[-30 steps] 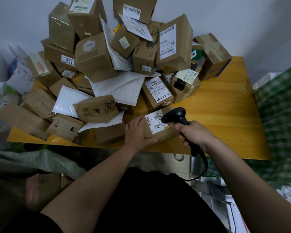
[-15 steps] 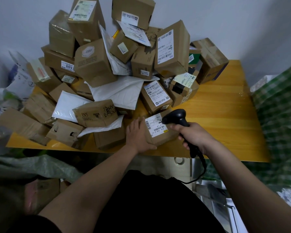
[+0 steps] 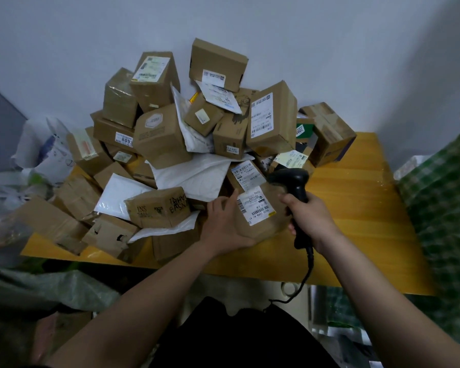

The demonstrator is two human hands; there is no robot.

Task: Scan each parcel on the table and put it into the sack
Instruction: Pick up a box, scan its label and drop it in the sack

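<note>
Two hands on one parcel at the pile's near edge

Both hands meet at a brown parcel on the yellow worktop. The left hand grips the parcel's left side, fingers curled round it, its white label facing up just right of the fingers. The right hand is wrapped round the handle of a black scanner, whose head sits above the label's far corner. A greenish sack lies below and left of the left hand.
</note>
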